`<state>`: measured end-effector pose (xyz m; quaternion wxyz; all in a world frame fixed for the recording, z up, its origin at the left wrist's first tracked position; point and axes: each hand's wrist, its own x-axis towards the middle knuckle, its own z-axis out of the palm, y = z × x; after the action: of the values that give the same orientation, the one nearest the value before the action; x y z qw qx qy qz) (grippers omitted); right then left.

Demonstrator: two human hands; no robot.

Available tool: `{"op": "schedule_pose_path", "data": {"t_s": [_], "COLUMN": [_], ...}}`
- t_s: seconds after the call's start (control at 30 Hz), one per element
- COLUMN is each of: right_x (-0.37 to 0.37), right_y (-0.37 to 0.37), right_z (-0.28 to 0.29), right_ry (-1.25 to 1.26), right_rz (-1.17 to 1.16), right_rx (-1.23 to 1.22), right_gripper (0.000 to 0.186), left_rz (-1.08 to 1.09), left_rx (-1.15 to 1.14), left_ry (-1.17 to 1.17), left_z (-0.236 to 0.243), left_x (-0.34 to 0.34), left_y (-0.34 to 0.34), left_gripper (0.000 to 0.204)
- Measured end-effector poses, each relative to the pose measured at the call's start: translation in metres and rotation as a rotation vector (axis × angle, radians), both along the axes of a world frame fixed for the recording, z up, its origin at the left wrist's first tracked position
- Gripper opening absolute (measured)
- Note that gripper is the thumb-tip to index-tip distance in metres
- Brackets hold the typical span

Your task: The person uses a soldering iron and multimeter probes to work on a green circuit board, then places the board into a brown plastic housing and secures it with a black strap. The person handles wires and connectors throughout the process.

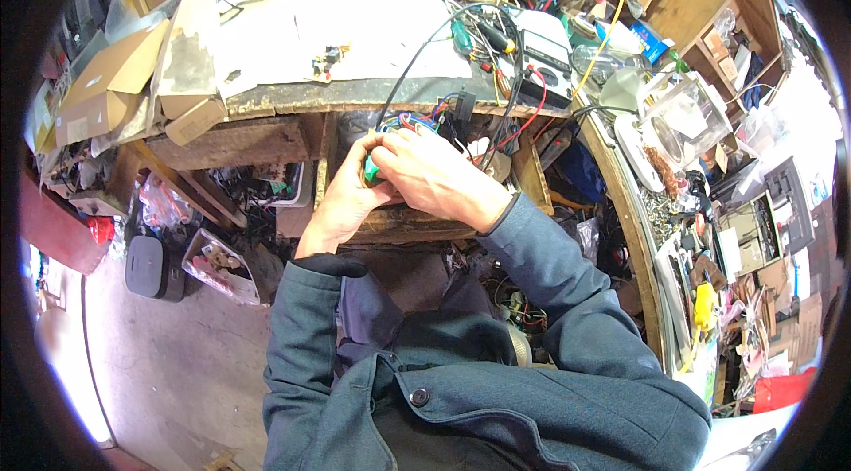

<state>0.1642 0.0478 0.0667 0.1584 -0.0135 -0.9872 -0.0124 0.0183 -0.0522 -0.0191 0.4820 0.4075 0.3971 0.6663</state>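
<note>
My left hand [347,196] is closed around a small green piece [370,171] whose kind I cannot make out, as most of it is hidden by fingers. My right hand [439,171] meets it from the right, fingers bent and pressed together at the left fingertips. What the right fingers pinch, if anything, does not show. Just beyond the hands, a bundle of coloured wires [417,122] lies beside a black block [464,106]. Both hands are over an open drawer [530,177] at the bench's front edge.
On the worn bench [275,97] are white paper [275,41] and a small circuit board [328,62]. A white-and-black meter [547,59] stands at the right with a red lead and tools nearby. Cardboard boxes [111,85] crowd the left. A cluttered side bench [638,254] runs along my right.
</note>
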Motion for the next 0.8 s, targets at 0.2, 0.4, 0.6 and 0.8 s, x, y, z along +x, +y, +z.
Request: {"op": "schedule_pose_path", "data": {"t_s": [0.2, 0.4, 0.6, 0.8], "right_x": [-0.002, -0.004, 0.002, 0.004], "right_y": [0.002, 0.002, 0.016, 0.017], "right_z": [-0.005, -0.004, 0.008, 0.002], "right_ry": [0.028, 0.013, 0.109, 0.055], "right_rz": [-0.014, -0.006, -0.002, 0.029], "right_rx": [0.096, 0.159, -0.026, -0.078], "right_gripper": [0.016, 0.015, 0.013, 0.011], "left_rz": [-0.002, 0.010, -0.008, -0.042], "left_rx": [-0.006, -0.005, -0.002, 0.007], "left_ry": [-0.023, -0.013, 0.034, -0.049], "left_z": [0.001, 0.001, -0.007, -0.004], "left_x": [0.002, 0.001, -0.004, -0.001], "left_y": [0.001, 0.001, 0.001, 0.001], "left_gripper": [0.072, 0.074, 0.072, 0.071]}}
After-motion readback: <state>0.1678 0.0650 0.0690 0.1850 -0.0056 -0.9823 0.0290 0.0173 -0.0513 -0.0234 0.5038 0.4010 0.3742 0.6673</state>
